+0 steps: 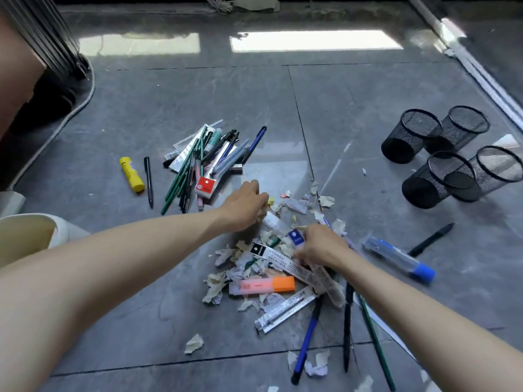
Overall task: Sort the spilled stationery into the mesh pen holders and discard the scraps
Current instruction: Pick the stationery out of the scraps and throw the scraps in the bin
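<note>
On the grey tiled floor (pixel 198 103), the left hand (pixel 244 206) pinches paper scraps (pixel 223 281) while the right hand (pixel 322 246) grips a refill packet (pixel 283 261), best lifted clear of the litter first.

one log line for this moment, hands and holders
stage: sorting pile | left hand: in paper scraps, grip unclear | right hand: on packaged refills, grip unclear | mesh pen holders: four, look empty

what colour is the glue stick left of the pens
The glue stick is yellow, seen best in the head view.
</note>
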Motion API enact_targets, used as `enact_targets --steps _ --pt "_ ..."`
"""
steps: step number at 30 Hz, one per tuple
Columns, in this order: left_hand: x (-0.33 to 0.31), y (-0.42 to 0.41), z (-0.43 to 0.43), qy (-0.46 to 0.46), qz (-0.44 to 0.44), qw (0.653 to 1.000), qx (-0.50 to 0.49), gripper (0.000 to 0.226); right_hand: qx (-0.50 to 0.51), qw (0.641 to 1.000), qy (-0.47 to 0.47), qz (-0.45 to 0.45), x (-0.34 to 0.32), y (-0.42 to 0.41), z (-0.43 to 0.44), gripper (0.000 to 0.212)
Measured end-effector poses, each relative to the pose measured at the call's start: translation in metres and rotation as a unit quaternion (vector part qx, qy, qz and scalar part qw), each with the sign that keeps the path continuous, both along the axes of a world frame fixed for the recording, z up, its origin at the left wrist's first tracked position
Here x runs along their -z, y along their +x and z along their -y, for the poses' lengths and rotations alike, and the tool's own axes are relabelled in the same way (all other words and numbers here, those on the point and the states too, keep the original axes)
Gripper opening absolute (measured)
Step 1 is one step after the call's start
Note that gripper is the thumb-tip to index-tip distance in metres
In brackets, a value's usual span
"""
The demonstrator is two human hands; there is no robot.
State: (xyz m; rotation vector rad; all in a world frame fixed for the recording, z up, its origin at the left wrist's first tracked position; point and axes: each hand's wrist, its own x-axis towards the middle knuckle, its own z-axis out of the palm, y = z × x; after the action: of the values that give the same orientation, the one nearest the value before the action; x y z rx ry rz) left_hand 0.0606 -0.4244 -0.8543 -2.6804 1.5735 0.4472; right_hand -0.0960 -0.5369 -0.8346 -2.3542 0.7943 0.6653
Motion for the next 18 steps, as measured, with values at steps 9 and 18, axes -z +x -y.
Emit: enact_targets --steps 9,18 --pt "-0.004 -0.009 0.007 -0.009 -0.009 0.997 0.071 0.018 0.199 0.963 0.131 0.127 0.011 -0.007 0.033 0.018" --pt "-0.01 -0.024 0.028 0.138 -0.003 0.983 0.12 0.025 0.243 0.969 0.033 0.031 0.011 -0.02 0.066 0.014"
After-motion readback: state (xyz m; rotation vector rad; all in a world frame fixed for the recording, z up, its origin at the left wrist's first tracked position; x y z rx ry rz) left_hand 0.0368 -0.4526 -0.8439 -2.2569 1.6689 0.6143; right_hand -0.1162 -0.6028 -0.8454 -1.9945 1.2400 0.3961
